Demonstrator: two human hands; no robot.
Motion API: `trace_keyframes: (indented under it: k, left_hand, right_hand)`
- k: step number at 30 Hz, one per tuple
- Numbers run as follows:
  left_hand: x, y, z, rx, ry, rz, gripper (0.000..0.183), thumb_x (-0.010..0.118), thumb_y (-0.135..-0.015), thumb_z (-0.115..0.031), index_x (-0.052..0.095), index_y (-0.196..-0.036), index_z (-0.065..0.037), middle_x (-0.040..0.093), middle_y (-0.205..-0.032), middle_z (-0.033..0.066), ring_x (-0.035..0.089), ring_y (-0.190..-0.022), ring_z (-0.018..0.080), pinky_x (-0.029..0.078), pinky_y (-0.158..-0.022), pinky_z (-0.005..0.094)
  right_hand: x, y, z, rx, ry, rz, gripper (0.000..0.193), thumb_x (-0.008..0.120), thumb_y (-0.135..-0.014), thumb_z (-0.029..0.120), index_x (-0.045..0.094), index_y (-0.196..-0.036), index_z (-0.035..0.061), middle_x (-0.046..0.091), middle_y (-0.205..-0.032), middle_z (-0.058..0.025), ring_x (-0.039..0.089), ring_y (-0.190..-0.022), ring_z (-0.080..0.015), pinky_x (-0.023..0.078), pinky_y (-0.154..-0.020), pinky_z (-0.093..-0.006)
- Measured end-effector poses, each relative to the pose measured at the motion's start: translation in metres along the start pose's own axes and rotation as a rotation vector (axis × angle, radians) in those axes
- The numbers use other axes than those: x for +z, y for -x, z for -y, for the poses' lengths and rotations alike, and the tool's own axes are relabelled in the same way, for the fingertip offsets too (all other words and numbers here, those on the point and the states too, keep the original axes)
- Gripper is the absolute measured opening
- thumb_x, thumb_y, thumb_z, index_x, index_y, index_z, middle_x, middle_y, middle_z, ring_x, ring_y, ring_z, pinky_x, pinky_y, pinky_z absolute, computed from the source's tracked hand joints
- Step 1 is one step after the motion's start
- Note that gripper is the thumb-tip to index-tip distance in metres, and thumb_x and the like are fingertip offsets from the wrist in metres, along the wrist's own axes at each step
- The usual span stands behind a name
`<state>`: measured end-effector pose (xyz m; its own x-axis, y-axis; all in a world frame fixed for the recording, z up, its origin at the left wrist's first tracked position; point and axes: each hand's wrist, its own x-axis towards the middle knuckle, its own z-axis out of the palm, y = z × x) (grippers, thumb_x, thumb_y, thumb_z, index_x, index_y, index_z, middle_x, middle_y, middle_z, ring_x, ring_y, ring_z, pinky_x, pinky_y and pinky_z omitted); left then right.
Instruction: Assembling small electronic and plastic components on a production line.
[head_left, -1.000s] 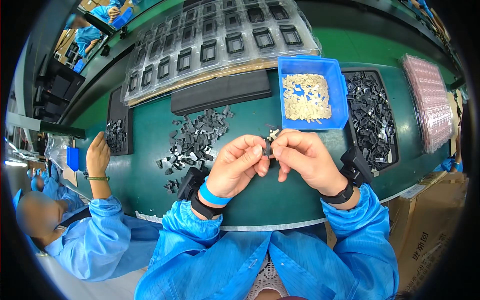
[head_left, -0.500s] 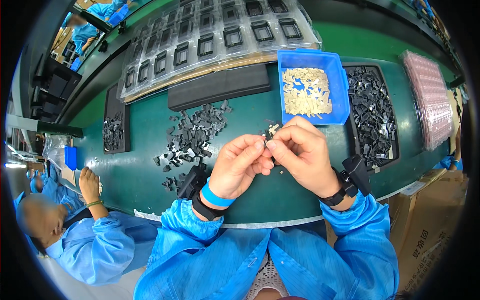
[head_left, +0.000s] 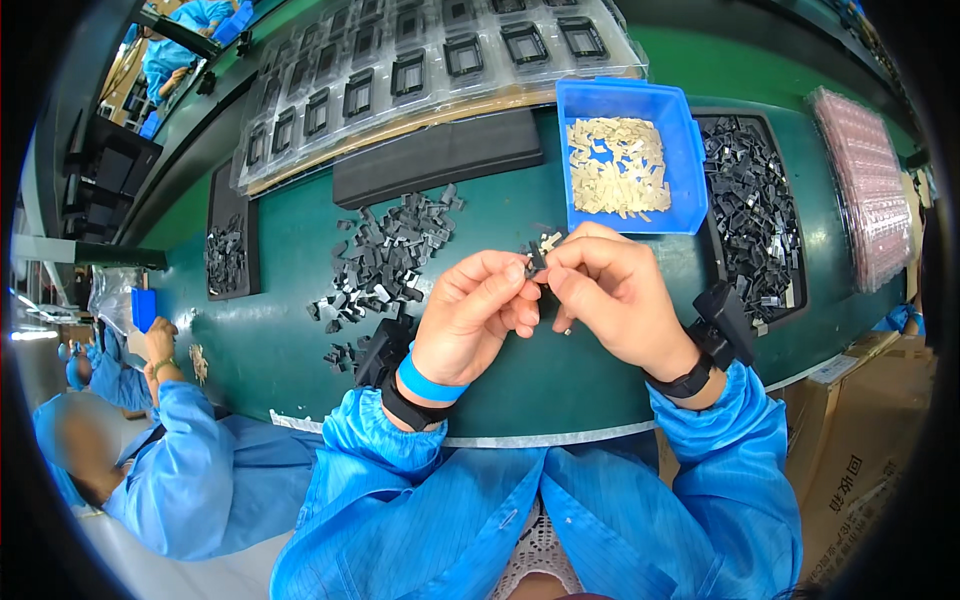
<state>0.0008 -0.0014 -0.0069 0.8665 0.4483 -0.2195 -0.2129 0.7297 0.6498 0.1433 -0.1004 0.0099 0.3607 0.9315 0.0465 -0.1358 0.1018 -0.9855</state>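
Fingers (head_left: 508, 281) of your left hand (head_left: 462, 322) are pinched on a small black plastic part (head_left: 536, 263), thumb against forefinger; your right hand (head_left: 615, 298) meets it from the other side, thumb and forefinger close together at its edge, though you cannot tell from this view whether they grip it too; the part is held above the green counter (head_left: 290, 350), roughly midway between your wrists.

A few pale pieces (head_left: 549, 241) show just beyond your fingertips; a loose pile of black parts (head_left: 390, 250) spreads to the left; a blue bin (head_left: 684, 180) of pale flat strips (head_left: 620, 170) stands ahead to the right, with a black tray (head_left: 797, 262) full of dark pieces (head_left: 745, 200) beside it; farther off, behind a black block (head_left: 440, 158), a clear blister tray (head_left: 435, 94) carries black rectangular frames (head_left: 465, 74); at far left, a co-worker's hand (head_left: 160, 343) is raised.
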Motion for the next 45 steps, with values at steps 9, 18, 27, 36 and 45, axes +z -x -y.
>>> trace_keyframes:
  k: [9, 18, 27, 36, 45]
  left_hand:
    - [0.015, 0.008, -0.004, 0.309, -0.576, -0.086, 0.052, 0.058, -0.082, 0.006, 0.034, -0.127, -0.003, 0.062, -0.081, 0.0093, 0.062, -0.071, 0.0153, 0.052, -0.063, 0.0248]
    - [0.018, 0.013, 0.000, 0.427, -0.706, -0.106, 0.045, 0.060, -0.080, 0.006, 0.036, -0.118, -0.001, 0.063, -0.082, 0.0123, 0.064, -0.075, 0.0188, 0.054, -0.066, 0.0274]
    - [0.006, 0.013, 0.010, 0.705, -1.072, -0.113, 0.038, 0.067, -0.077, 0.001, 0.044, -0.106, 0.000, 0.066, -0.078, 0.0115, 0.066, -0.073, 0.0174, 0.052, -0.064, 0.0252]
    - [0.008, 0.009, 0.012, 0.801, -0.996, -0.140, 0.037, 0.065, -0.077, 0.004, 0.042, -0.106, 0.000, 0.066, -0.080, 0.0134, 0.065, -0.072, 0.0167, 0.053, -0.065, 0.0264]
    - [0.017, 0.008, 0.004, 0.524, -0.777, -0.196, 0.031, 0.049, -0.089, -0.003, 0.034, -0.117, -0.003, 0.061, -0.088, 0.0145, 0.061, -0.071, 0.0180, 0.052, -0.066, 0.0284]
  right_hand:
    - [-0.006, -0.003, 0.003, 0.281, -0.224, 0.082, 0.014, 0.054, -0.086, 0.012, 0.059, -0.087, -0.0009, 0.059, -0.074, -0.0033, 0.057, -0.056, -0.0091, 0.046, -0.048, -0.0200]
    - [-0.005, -0.002, -0.001, 0.214, -0.128, 0.064, 0.012, 0.057, -0.085, 0.011, 0.058, -0.083, -0.0005, 0.058, -0.073, -0.0034, 0.057, -0.055, -0.0079, 0.044, -0.047, -0.0187]
    - [-0.006, -0.004, -0.001, 0.230, -0.128, 0.045, 0.020, 0.053, -0.090, 0.020, 0.057, -0.086, 0.0008, 0.051, -0.067, -0.0006, 0.054, -0.053, -0.0060, 0.044, -0.045, -0.0187]
    - [-0.007, -0.002, 0.006, 0.162, -0.092, 0.124, 0.013, 0.060, -0.085, 0.010, 0.057, -0.093, 0.0010, 0.058, -0.074, -0.0006, 0.053, -0.060, -0.0031, 0.046, -0.050, -0.0179]
    - [-0.024, -0.013, 0.021, -0.206, 0.376, -0.181, 0.014, 0.066, -0.078, 0.010, 0.061, -0.085, -0.0002, 0.058, -0.067, -0.0029, 0.053, -0.057, -0.0047, 0.043, -0.049, -0.0202]
